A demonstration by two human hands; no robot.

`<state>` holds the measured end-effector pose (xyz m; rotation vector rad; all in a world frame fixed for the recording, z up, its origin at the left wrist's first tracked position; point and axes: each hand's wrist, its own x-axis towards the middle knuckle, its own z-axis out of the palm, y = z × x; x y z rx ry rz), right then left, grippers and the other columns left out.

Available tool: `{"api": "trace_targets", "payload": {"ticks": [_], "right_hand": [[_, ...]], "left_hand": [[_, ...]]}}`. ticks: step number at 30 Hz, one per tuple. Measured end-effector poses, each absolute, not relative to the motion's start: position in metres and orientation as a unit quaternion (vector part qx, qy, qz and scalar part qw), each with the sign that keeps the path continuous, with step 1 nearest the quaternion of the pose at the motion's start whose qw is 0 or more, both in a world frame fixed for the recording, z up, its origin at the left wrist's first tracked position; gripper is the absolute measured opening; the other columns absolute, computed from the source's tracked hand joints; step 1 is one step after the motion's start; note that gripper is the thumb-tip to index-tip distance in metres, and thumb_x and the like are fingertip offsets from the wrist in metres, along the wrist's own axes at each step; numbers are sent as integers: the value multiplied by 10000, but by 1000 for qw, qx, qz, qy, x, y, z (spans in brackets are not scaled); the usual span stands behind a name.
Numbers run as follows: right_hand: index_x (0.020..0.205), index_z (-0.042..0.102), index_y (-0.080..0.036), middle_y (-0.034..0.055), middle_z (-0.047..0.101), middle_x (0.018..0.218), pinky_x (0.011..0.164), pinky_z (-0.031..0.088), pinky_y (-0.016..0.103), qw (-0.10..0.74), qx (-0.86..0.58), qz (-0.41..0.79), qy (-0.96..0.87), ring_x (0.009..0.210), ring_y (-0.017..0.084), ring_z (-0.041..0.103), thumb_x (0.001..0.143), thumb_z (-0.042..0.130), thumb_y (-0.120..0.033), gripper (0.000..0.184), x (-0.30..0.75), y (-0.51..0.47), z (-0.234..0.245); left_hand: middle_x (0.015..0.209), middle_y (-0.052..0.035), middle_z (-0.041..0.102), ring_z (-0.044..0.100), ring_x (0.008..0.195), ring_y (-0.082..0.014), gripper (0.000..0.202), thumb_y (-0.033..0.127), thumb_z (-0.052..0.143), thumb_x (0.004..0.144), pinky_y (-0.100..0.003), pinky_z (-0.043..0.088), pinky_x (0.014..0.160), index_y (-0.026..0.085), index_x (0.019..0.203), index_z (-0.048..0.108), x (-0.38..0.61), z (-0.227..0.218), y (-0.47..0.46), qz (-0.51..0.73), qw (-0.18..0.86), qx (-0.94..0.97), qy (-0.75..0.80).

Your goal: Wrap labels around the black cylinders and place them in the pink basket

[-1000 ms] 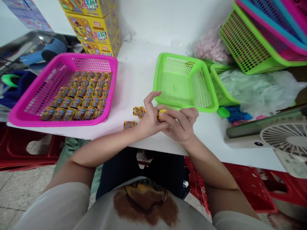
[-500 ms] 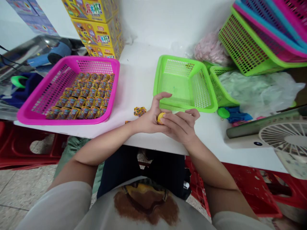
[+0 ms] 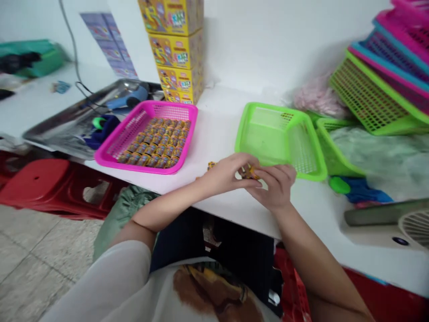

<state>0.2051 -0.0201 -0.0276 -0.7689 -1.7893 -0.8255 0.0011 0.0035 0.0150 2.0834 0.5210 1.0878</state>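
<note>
Above the table's front edge, my two hands meet around a small cup (image 3: 247,171) with a yellow and brown wrapper. My left hand (image 3: 231,172) curves its fingers and thumb round it from the left. From the other side my right hand (image 3: 275,182) pinches its yellow end. Fingers cover much of the cup. Just behind my left hand lie small yellow patterned pieces (image 3: 211,165), partly hidden. To the left, a pink basket (image 3: 144,169) holds rows of like small cups (image 3: 157,145). The green basket (image 3: 268,138) stands right behind my hands.
Yellow printed boxes (image 3: 177,53) are stacked at the back. A metal tray (image 3: 63,120) with a blue tool (image 3: 129,99) lies at left. At right are stacked baskets (image 3: 368,91), a plastic bag (image 3: 392,152) and a fan (image 3: 415,228). Red stools (image 3: 36,183) stand below.
The view has turned left, so everything sits further right. My left index finger has come down from pointing up and curls over the cup; the cup's wrapped side now shows.
</note>
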Motion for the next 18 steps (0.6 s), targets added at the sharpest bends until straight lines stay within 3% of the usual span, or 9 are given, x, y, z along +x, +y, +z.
{"api": "trace_targets", "payload": {"ticks": [5,10,14,16,18], "right_hand": [[1516,529,-271,82,759,1144,901,645,384,480,-240,-262,-802,1072,227,753,1020,702,-344,530,200,-29,-24],[1573,495,-211,116,774,1193,931,676,371,469,-207,-247,-822,1130,231,762,1000,715,-254,616,193,-34,-22],[1520,508,-305,107,725,1324,1045,624,478,483,-204,-232,-820,1295,272,683,904,831,-294,696,192,-26,-25],[1461,527,-362,97,678,1402,1081,576,550,492,-226,-238,-806,1344,309,625,829,898,-354,733,194,-21,-27],[1411,555,-367,97,656,1408,1071,546,550,501,-257,-255,-786,1309,311,601,814,891,-326,685,195,-18,-28]], "left_hand": [[1041,-49,767,730,909,-157,395,505,829,920,-323,618,912,208,1147,701,-19,20,-21,404,396,790,235],[1020,-63,772,744,903,-162,469,598,822,892,-314,647,889,201,1116,710,-21,10,-34,448,409,755,249],[1037,-70,789,749,865,-147,354,496,793,940,-287,649,835,187,1095,718,-37,26,-33,449,342,779,273],[1082,-76,799,751,862,-145,282,411,782,934,-290,643,838,176,1075,716,-63,45,-20,461,272,782,320],[1109,-78,806,753,890,-158,230,342,753,916,-322,630,902,172,1066,715,-99,66,4,458,179,763,420]]}}
